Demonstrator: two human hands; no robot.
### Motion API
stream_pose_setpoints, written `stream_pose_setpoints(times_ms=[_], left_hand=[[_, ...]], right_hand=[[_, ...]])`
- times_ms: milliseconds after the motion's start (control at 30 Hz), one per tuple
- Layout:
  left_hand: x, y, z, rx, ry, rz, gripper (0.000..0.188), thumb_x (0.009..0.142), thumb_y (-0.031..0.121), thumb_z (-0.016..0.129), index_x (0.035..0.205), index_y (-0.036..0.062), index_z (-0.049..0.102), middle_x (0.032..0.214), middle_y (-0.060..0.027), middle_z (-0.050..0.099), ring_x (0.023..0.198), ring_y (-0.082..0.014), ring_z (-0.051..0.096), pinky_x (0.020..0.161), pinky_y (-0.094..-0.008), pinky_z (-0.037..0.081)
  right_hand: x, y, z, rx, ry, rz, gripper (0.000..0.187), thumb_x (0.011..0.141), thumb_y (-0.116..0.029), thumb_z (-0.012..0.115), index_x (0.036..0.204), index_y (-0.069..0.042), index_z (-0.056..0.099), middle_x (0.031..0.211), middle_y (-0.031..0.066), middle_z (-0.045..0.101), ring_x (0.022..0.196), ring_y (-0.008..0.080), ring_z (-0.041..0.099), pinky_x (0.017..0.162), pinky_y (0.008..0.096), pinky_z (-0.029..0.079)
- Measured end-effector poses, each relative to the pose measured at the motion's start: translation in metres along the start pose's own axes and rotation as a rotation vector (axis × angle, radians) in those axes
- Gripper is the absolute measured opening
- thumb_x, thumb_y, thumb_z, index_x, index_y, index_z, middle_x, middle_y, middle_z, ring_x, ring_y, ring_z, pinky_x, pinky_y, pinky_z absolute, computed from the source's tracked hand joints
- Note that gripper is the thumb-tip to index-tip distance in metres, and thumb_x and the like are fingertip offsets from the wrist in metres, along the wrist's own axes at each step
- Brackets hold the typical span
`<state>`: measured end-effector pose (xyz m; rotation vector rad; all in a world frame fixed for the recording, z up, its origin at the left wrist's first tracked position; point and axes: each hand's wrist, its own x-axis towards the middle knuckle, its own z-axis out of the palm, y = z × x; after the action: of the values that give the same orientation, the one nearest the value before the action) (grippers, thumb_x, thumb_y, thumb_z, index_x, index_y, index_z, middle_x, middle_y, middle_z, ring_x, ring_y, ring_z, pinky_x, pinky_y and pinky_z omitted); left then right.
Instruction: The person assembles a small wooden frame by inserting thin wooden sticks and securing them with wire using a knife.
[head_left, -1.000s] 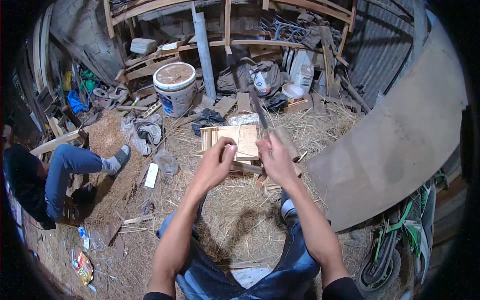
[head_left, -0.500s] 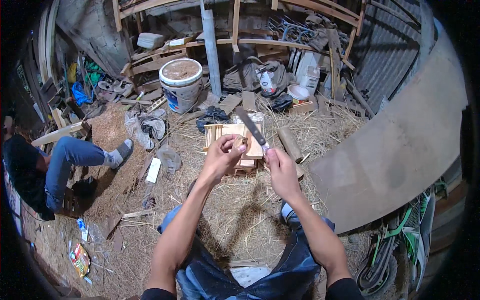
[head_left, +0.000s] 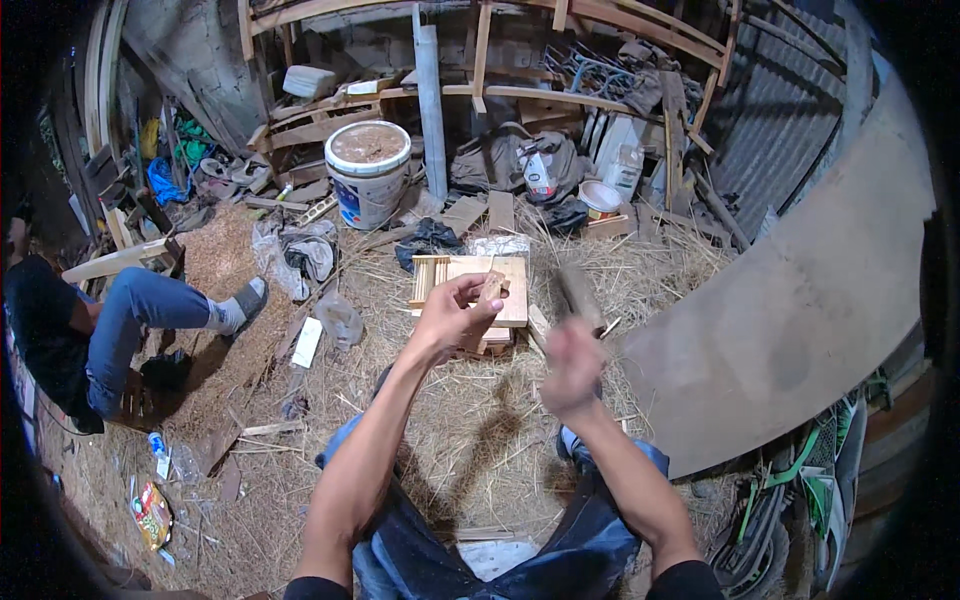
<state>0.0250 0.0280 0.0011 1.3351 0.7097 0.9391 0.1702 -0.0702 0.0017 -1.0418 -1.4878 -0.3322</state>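
Note:
In my left hand (head_left: 457, 318) a small piece of wood (head_left: 493, 288) is pinched between thumb and fingers. It is above a pale wooden board (head_left: 514, 268) with slats (head_left: 428, 278) along its left side, stacked on more wood pieces (head_left: 494, 338) on the straw. My right hand (head_left: 573, 368) is a blur to the right of the board, its fingers closed. The long, flat, dark-bladed tool it grips is smeared by motion, so its outline hardly shows. A short log (head_left: 582, 296) lies just beyond my right hand.
A person's bent leg (head_left: 155, 315) is at the left. A bucket (head_left: 368, 172) stands at the back, beside an upright post (head_left: 429, 120). A large curved sheet (head_left: 760, 340) fills the right side, with a motorbike (head_left: 790, 500) below it. Straw (head_left: 500, 430) covers the floor.
My right hand has swung down and away from the wood piece, taking the flat tool with it. My left hand keeps its hold on the wood piece in about the same place.

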Motion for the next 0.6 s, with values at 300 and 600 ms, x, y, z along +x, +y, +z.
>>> stream_pose_setpoints(times_ms=[300,600], left_hand=[[0.012,-0.007,-0.005,0.084,-0.081,-0.089,0.046,0.076,0.005,0.072,0.117,-0.0052,0.054,0.102,-0.0094,0.064,0.093,-0.0153,0.060,0.082,-0.0274,0.049],[0.014,-0.016,-0.003,-0.034,-0.087,-0.102,0.045,0.077,0.003,0.070,0.118,-0.0055,0.053,0.104,-0.0097,0.063,0.095,-0.0156,0.060,0.084,-0.0274,0.049]], right_hand=[[0.002,0.013,0.001,0.109,-0.241,0.359,0.036,0.098,-0.025,0.032,0.083,0.003,0.048,0.055,0.0218,0.050,0.052,0.0344,0.056,0.049,0.0432,0.038],[0.000,0.005,-0.006,0.385,-0.099,0.480,0.036,0.098,-0.025,0.034,0.079,0.002,0.047,0.051,0.0175,0.043,0.042,0.0314,0.044,0.044,0.0387,0.034]])
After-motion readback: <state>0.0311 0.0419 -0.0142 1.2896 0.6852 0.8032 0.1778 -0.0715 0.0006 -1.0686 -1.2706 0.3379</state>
